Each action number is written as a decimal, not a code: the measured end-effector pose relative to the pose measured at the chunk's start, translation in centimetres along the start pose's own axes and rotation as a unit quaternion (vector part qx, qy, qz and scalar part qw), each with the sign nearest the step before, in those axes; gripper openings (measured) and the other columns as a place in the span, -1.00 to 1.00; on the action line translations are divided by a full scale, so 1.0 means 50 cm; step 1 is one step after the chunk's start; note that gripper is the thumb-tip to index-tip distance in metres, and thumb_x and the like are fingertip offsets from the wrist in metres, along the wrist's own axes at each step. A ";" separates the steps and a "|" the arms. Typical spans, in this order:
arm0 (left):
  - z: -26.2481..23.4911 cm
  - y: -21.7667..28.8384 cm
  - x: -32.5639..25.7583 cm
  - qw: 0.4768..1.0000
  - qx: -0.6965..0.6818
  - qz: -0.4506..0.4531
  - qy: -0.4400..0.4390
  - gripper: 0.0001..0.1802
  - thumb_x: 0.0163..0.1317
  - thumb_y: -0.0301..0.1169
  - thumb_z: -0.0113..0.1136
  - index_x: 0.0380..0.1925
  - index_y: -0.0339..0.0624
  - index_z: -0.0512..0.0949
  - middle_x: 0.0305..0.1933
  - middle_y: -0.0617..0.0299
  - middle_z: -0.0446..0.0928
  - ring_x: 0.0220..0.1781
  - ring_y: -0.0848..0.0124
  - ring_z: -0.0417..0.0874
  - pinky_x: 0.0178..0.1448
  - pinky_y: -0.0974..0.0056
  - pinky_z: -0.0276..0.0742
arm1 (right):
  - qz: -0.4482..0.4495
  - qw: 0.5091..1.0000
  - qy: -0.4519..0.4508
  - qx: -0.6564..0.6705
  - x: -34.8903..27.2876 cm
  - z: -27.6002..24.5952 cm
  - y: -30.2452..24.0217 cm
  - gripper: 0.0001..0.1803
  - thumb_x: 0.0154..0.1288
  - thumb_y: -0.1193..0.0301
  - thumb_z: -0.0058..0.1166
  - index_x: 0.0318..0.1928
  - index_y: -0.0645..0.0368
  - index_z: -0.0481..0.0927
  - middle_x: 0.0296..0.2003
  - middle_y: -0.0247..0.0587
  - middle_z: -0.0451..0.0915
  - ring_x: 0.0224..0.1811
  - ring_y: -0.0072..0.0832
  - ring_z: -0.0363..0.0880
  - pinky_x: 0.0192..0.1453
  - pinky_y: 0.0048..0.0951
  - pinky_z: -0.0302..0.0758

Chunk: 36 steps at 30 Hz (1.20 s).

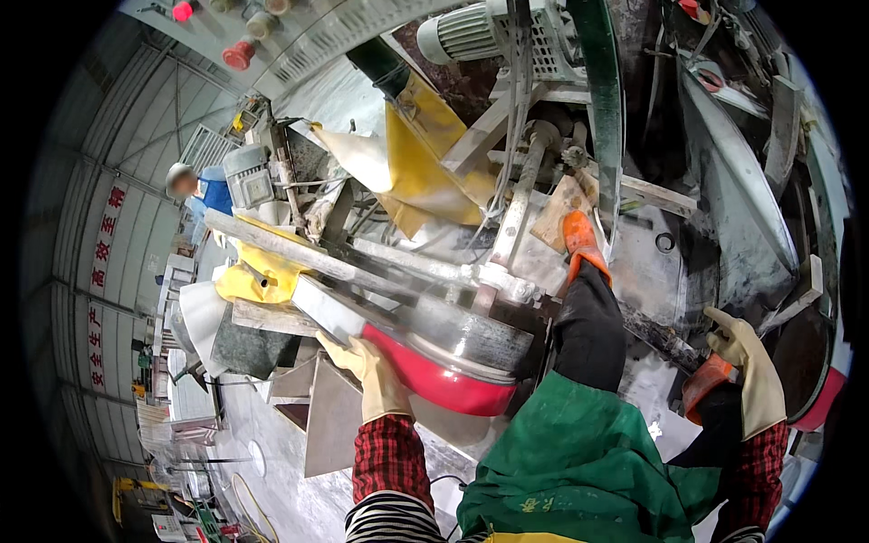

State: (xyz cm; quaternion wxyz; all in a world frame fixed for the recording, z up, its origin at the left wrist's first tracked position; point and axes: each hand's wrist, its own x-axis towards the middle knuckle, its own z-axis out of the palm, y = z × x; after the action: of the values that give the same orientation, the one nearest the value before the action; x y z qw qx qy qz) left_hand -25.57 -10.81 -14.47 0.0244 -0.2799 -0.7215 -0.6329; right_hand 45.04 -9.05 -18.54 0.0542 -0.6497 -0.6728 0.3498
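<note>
My left hand (369,371), in a cream glove, rests against the outer side of a curved red-and-white band (439,376). Its fingers look stretched out along the band's edge. The band curves around the front of a grey, dusty metal drum (475,337). On the right, my right hand (749,362), gloved the same way, is raised with its fingers apart and nothing visible in it. It is beside one of my orange boots (706,385). My other orange boot (584,240) is farther forward, by a wooden board (557,213).
A grey motor (493,36) sits at the top, with a shaft and frame below. Yellow sheeting (421,154) hangs beside it. A panel with red knobs (238,54) is top left. A person in blue (214,192) stands at the far left. Large grey sheet metal (738,172) stands right.
</note>
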 end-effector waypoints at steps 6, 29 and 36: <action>-0.002 0.025 -0.005 0.966 0.245 0.007 -0.083 -0.06 0.30 -0.27 0.37 0.56 -0.35 0.10 0.57 -0.25 0.21 0.58 -0.01 0.28 0.63 0.04 0.19 | 0.027 0.999 -0.010 0.038 0.008 0.020 0.021 -0.34 0.28 0.41 0.21 0.42 0.06 0.47 -0.06 0.26 0.73 0.07 0.06 0.73 0.17 -0.13 0.64; -0.009 0.038 0.055 0.852 0.481 -0.130 -0.161 0.26 0.07 0.43 0.28 0.57 -0.21 0.15 0.43 -0.34 0.30 0.48 -0.18 0.37 0.53 -0.07 0.33 | 0.002 1.000 0.008 0.010 -0.006 -0.008 -0.024 -0.37 0.24 0.40 0.23 0.37 0.03 0.53 -0.20 0.21 0.74 -0.08 0.08 0.75 0.04 -0.12 0.64; 0.006 0.070 0.007 0.849 0.500 -0.048 -0.163 0.18 -0.04 0.32 0.43 0.43 -0.25 0.30 0.31 -0.31 0.39 0.41 -0.17 0.42 0.47 -0.07 0.37 | -0.049 0.998 0.040 0.004 -0.003 0.005 0.001 -0.36 0.22 0.46 0.21 0.36 0.08 0.53 -0.19 0.20 0.73 -0.10 0.03 0.75 0.02 -0.16 0.64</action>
State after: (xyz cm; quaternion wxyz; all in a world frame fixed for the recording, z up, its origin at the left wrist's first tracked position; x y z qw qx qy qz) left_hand -24.25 -10.27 -11.24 0.0126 -0.2939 -0.9466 -0.1322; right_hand 44.97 -9.29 -18.66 0.1009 -0.6293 -0.6998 0.3227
